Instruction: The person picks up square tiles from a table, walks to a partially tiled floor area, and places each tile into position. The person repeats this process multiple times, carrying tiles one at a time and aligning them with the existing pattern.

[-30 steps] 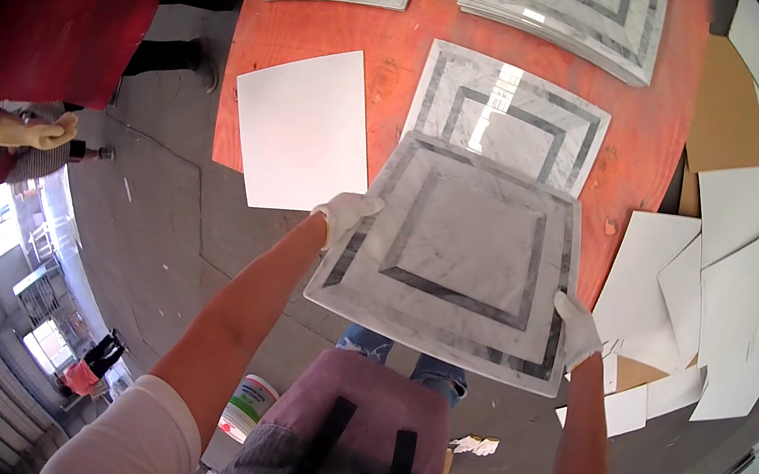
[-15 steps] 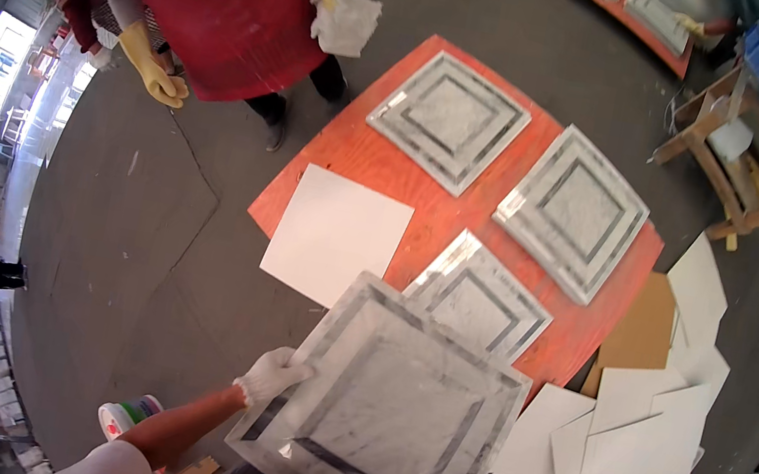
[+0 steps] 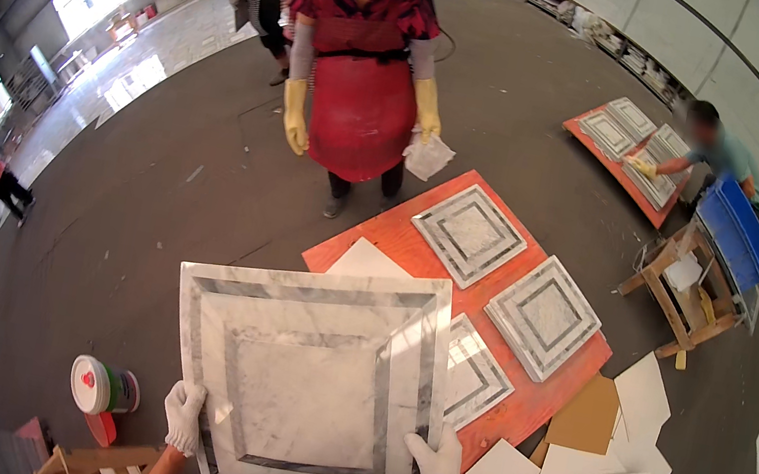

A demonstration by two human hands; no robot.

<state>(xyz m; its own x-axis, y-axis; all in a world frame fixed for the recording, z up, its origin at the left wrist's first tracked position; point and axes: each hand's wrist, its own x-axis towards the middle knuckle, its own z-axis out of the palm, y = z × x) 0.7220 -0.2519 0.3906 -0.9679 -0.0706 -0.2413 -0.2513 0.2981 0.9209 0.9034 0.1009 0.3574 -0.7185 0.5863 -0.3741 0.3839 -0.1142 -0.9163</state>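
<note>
Head view: the orange table (image 3: 391, 231) is partly hidden by the marble tile (image 3: 306, 392), held before the body; its side edges are gripped low by the left hand (image 3: 183, 418) and right hand (image 3: 439, 463), both curled closed.

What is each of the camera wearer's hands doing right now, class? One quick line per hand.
Left hand: closed, holding the framed marble-patterned panel by its left edge.
Right hand: closed, holding the same panel's right edge.
</note>
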